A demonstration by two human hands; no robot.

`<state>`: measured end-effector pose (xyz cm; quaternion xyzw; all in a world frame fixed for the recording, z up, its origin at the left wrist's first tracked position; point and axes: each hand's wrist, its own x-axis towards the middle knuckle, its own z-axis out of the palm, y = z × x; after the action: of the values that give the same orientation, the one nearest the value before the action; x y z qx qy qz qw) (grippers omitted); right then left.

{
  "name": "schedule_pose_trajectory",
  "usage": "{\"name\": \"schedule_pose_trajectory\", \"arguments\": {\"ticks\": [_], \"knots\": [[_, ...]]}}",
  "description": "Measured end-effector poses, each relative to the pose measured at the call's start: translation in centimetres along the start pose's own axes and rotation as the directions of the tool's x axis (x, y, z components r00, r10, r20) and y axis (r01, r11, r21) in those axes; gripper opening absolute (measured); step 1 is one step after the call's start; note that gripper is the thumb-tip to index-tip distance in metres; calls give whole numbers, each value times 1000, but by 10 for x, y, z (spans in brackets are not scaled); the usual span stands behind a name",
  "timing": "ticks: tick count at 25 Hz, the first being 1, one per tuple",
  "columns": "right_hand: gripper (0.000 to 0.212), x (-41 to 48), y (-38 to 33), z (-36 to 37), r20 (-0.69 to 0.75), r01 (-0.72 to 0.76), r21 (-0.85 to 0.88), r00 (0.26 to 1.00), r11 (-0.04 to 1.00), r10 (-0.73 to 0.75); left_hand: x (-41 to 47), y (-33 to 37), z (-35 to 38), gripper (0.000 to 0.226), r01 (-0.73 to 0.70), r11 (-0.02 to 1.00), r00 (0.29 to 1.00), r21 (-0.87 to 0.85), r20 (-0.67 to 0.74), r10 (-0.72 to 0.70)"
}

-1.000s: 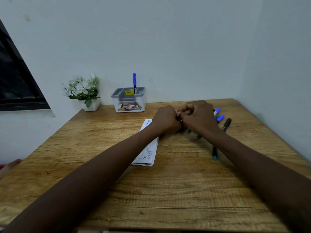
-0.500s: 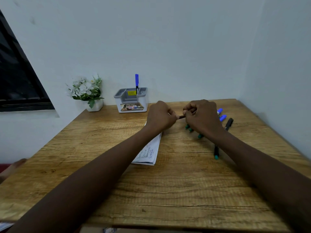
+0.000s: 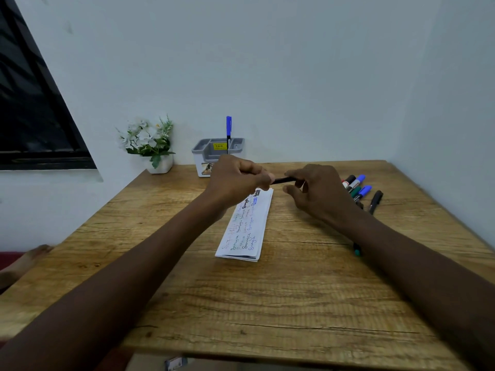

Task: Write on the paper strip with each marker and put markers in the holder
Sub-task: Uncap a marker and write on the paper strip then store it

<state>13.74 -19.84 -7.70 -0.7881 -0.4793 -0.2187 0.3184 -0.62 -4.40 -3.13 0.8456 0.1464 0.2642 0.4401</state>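
A dark marker (image 3: pixel 284 180) is held level above the far end of the folded white paper strip (image 3: pixel 246 228), which bears several lines of coloured writing. My left hand (image 3: pixel 238 180) is closed around the marker's left end. My right hand (image 3: pixel 313 191) pinches its right end with finger and thumb. The grey and white holder (image 3: pixel 211 152) stands at the back of the table, partly hidden behind my left hand, with a blue marker (image 3: pixel 228 128) upright in it.
Several loose markers (image 3: pixel 359 190) lie at the right of the wooden table (image 3: pixel 267 303), one black pen (image 3: pixel 375 200) apart from them and a teal-tipped one (image 3: pixel 356 250) under my right forearm. A small white flower pot (image 3: pixel 158 156) stands at the back left by the wall.
My hands have drawn apart, baring the middle of the dark marker between them. The camera has shifted, so more of the paper strip shows.
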Motion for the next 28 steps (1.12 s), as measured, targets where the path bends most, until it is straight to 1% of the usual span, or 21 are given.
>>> {"name": "schedule_pose_trajectory", "arguments": {"ticks": [1,3,4,5,6,7,8,9,11,13,14,15,17,19,20,22,24,26,28], "knots": [[25,0,-4,2,-13,49,1,999,999,-49,-1,-2,-3,14,4,998,1000,-62,22,-3],[15,1,-13,6,-94,92,18,991,996,-90,-1,-15,-8,21,27,976,998,-214,59,-15],[12,1,-17,8,-141,91,48,987,995,-83,0,-23,-10,22,38,964,998,-263,62,-22],[9,1,-21,10,-162,83,103,985,991,-66,2,-32,-11,21,20,968,999,-251,41,-10],[7,0,-26,12,-145,60,191,989,980,-33,3,-41,-12,18,-41,987,999,-153,5,42],[7,-1,-32,13,-96,23,320,995,947,9,4,-48,-12,18,-140,990,990,-2,-6,140],[6,-2,-38,14,-31,-30,451,998,892,49,3,-51,-11,21,-251,960,968,122,32,249],[8,-3,-46,14,22,-85,564,996,822,88,2,-52,-9,21,-355,914,935,196,84,345],[20,-4,-56,14,91,-197,719,978,666,190,2,-50,-8,14,-485,836,874,255,120,470],[27,-2,-59,11,144,-282,797,948,534,285,4,-49,-10,14,-563,774,823,291,107,558],[29,-2,-60,9,162,-306,812,936,497,312,5,-51,-12,15,-588,756,805,288,112,583],[32,-2,-60,8,175,-324,810,929,489,326,5,-51,-12,16,-608,744,791,278,127,598],[48,-4,-62,6,210,-382,761,910,525,358,2,-52,-6,17,-623,732,781,276,169,601],[64,-3,-62,4,321,-516,680,848,521,421,-2,-53,-1,18,-636,708,771,308,222,597],[66,-1,-61,2,391,-581,642,810,501,437,-3,-53,0,20,-643,696,765,318,250,593],[62,2,-62,1,513,-658,613,752,437,413,-2,-51,-4,23,-630,706,776,323,312,549],[55,2,-67,2,584,-690,622,723,370,369,1,-49,-12,27,-577,759,799,301,399,449],[51,-1,-71,4,628,-708,635,706,310,327,3,-50,-23,31,-479,837,813,266,494,309],[46,-2,-70,1,669,-713,673,701,198,249,5,-54,-37,33,-324,912,833,253,534,148]]}}
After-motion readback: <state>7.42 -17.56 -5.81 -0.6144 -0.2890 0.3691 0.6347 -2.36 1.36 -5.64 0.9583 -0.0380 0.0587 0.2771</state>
